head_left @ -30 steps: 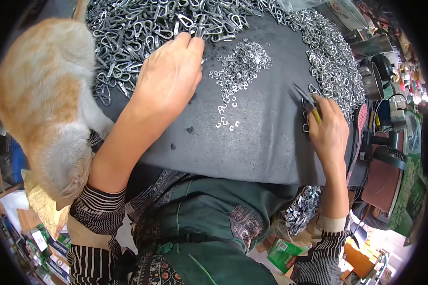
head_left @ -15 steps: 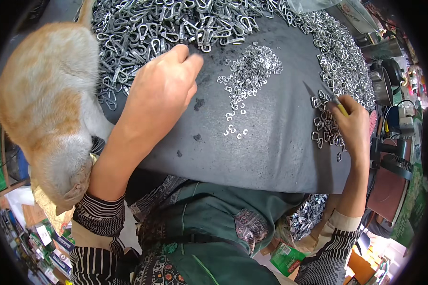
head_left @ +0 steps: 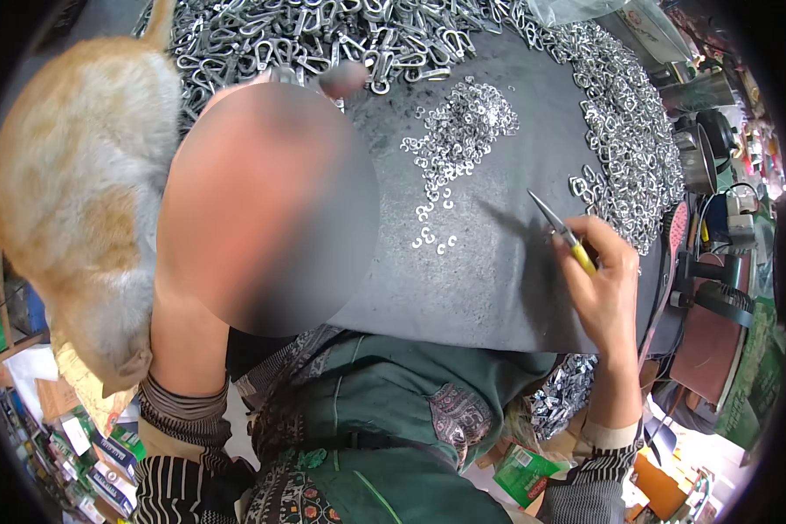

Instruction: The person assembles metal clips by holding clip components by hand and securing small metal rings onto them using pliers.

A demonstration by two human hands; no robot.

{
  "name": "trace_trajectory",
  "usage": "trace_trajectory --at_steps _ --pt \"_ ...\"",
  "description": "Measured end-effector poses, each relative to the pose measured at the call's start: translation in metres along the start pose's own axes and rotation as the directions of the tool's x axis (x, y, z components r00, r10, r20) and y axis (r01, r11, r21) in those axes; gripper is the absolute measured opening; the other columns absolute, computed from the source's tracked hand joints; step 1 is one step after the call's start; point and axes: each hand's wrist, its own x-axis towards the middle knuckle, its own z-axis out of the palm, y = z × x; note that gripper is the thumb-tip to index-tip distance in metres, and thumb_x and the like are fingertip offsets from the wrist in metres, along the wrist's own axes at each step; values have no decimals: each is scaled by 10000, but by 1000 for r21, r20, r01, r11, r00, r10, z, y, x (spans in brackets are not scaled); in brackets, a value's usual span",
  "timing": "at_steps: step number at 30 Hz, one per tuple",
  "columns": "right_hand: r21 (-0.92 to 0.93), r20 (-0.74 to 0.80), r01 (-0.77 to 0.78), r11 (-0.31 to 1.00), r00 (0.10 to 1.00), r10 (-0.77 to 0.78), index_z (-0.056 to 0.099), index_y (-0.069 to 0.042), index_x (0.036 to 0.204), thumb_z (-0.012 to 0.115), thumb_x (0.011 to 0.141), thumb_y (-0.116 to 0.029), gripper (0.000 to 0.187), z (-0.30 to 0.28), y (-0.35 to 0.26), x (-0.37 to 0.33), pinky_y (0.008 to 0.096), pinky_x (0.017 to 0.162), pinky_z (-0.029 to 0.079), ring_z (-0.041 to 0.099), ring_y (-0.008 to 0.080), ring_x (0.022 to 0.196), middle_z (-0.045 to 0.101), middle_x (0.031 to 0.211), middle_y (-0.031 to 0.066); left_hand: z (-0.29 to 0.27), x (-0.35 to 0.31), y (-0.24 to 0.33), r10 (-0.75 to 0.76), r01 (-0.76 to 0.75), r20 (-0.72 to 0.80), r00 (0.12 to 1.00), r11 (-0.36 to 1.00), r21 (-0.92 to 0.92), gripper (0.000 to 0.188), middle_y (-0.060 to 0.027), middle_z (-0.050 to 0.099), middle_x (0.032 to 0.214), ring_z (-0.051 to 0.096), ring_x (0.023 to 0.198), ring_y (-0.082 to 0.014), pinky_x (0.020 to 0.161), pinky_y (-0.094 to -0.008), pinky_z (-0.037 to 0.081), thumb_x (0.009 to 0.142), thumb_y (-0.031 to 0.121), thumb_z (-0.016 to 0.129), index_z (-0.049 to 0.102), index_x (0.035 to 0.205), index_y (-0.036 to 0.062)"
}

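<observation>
My right hand is closed around slim pointed pliers with a yellow handle, their metal tip angled up and left above the dark tabletop. A smeared oval patch covers most of my left hand, so its grip is hidden. Its fingers reach the near edge of a large heap of metal snap hooks. Between my hands lies a small pile of C-shaped metal rings, with several strewn toward me. Right of it, a long bank of metal links runs along the table's edge.
An orange-and-white cat sits against my left forearm, its head lowered. A pink brush lies by the table's right edge. Below the table's near edge is a bag of metal pieces beside a green packet.
My right hand has moved left and toward me with the pliers, away from the loose links. My left hand has shifted left. The cat has leaned slightly left.
</observation>
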Motion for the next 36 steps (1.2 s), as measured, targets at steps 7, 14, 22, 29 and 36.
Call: trace_trajectory --at_steps 7,14,22,29,36 --pt "727 446 -422 541 890 96 660 -39 931 696 908 -28 44 13 -45 -20 194 641 398 501 7 735 606 808 -56 3 -34 -17 -421 293 99 902 764 575 299 -37 671 888 477 605 -7 515 -173 369 951 133 605 642 1221 10" --pt "784 349 -298 545 937 10 635 -27 949 676 937 -49 47 31 -72 -13 203 638 406 492 14 739 592 803 -54 2 -47 -27 -260 -45 264 929 628 777 225 -56 662 925 571 745 -61 643 -205 452 898 -37 627 709 1107 -22" --pt "273 50 451 850 876 -481 652 -17 988 765 793 -62 231 25 -74 -17 384 650 526 654 307 740 651 839 128 -3 -48 -34 -352 -25 340 872 662 749 217 -58 639 870 590 803 -95 715 -237 463 896 -24 644 705 1104 -27" --pt "-436 10 295 850 946 -323 667 -71 941 789 782 -262 276 10 -50 2 396 685 427 550 262 772 535 788 78 -4 -42 -28 -309 243 36 950 810 534 224 -80 704 940 568 644 -45 523 -162 405 963 55 569 624 1171 -5" --pt "-508 57 334 794 933 -356 658 -82 913 763 802 -256 232 17 -62 6 380 697 376 518 244 803 511 822 68 -10 -42 -31 -270 252 -26 963 855 454 210 -71 693 956 564 667 -42 523 -157 406 964 55 578 631 1160 0"
